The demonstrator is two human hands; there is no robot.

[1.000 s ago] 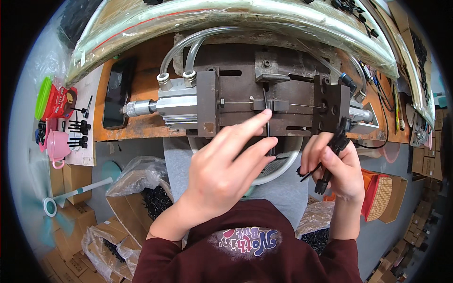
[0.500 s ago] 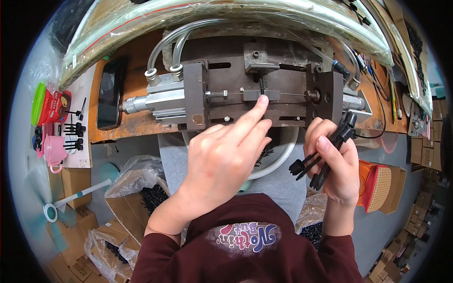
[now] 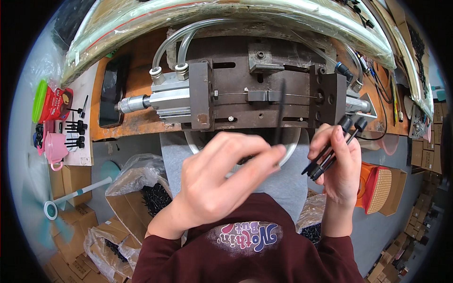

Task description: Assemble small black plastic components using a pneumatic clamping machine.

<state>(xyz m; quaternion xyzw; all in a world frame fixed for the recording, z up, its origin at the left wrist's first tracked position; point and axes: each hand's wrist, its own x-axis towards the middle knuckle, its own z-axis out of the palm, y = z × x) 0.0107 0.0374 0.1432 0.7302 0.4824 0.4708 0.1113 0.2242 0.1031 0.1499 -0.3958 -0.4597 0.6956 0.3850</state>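
My left hand is in front of the dark metal fixture, its fingers drawn together and blurred. A thin black rod, smeared by motion, stands up from its fingertips; the contact itself is unclear. My right hand, closed, holds several black plastic stems with round caps, tilted down to the left. Across the fixture runs a thin metal wire with a small grey block on it. Below the fixture, the left hand partly hides a white round tub.
Silver cylinders with clear hoses flank the fixture. A phone lies on the wooden bench to the left, near a pink cup and black parts. Cartons with black pieces stand below left; an orange stool stands right.
My left hand has pulled back from the block toward me, and the black rod has left its place there. My right hand has turned its stems. The left spindle tip has drawn back left.
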